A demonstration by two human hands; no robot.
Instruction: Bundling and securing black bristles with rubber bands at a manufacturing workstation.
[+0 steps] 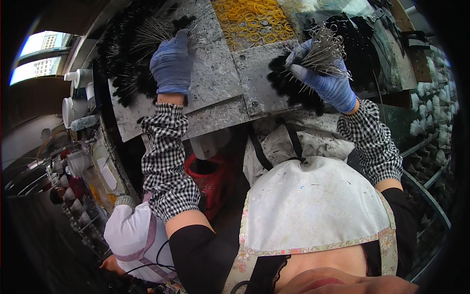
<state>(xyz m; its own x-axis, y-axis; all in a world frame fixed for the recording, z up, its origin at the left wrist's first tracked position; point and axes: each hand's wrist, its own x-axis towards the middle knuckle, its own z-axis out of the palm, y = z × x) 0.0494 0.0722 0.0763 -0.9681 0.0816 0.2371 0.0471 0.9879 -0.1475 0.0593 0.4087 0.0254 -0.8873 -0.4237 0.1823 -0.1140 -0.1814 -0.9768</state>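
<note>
My right hand, in a blue knit glove, is closed around a bundle of wire brushes. Their looped metal ends point up and away from me, and their black bristle heads hang out at the lower left over the table. My left hand, gloved the same way, is at the right edge of a big heap of similar black brushes with thin wire stems. Its back faces me and its fingers are mostly hidden, so whether it grips a brush does not show.
Yellow rubber bands lie spread at the far middle of the stained grey table. Black sheeting lies beyond my right hand. Below the table stands a red stool. Another person is at lower left; white brushes fill a rack at right.
</note>
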